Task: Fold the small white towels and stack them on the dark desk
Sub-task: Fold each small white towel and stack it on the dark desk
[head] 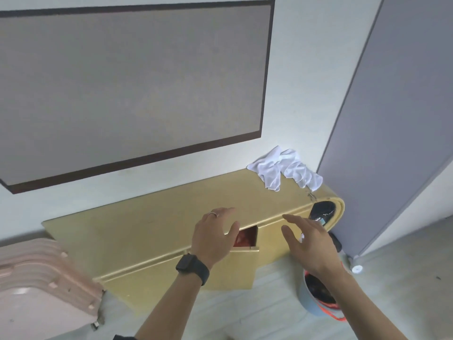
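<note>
A crumpled heap of small white towels (285, 168) lies at the far right end of a gold-coloured desk top (152, 224) against the wall. My left hand (214, 235) hovers over the middle of the desk front, fingers spread, holding nothing; it wears a ring and a black watch. My right hand (308, 241) is stretched out beside it, palm down, fingers apart, below and left of the towels. Neither hand touches a towel.
A drawer (245, 249) in the desk front stands partly pulled out with something red inside. A dark object (321, 212) sits at the desk's rounded right end. A blue bin (316, 298) stands on the floor under my right arm, a pink suitcase (41, 280) at left, a grey panel (392, 119) at right.
</note>
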Motion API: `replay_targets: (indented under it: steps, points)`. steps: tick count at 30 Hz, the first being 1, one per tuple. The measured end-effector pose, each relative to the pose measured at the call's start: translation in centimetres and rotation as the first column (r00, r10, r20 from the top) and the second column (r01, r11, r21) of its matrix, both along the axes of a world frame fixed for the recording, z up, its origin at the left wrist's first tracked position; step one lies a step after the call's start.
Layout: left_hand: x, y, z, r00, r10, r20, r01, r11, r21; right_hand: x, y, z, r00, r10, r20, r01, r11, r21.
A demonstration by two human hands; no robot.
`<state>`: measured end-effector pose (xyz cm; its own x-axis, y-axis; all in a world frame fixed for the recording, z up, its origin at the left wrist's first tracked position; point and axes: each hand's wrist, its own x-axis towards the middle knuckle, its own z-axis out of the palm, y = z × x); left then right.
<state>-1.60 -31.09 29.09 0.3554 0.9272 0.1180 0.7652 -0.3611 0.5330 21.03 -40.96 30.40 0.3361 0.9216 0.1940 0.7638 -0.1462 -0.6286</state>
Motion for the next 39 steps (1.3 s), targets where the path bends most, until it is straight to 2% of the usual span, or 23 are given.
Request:
replay_targets:
  steps: [11,19,27,34,39]
  points:
    - [8.4,17.5,-7.7,0.999,-0.008,-0.052,-0.002,0.98,-0.197,8.9,16.6,-6.8,0.998,-0.037,-0.044,0.024,0.964,-0.265]
    - [14.6,27.8,-14.8,0.98,0.016,-0.2,-0.093,0.919,-0.383,17.2,32.9,-14.4,0.998,0.05,-0.042,-0.064,0.896,-0.44]
    - [18.5,35.7,-23.2,0.925,-0.061,-0.375,-0.132,0.874,-0.467,23.0,47.7,-22.3,0.996,0.088,0.029,-0.061,0.853,-0.518]
    - [20.0,37.3,-30.1,0.879,-0.119,-0.461,-0.174,0.821,-0.544,25.4,52.3,-28.3,0.98,0.182,0.08,-0.1,0.799,-0.594]
    - [19.9,36.9,-31.3,0.881,-0.103,-0.461,-0.186,0.821,-0.54,25.9,52.6,-29.4,0.987,0.147,0.066,-0.093,0.854,-0.512]
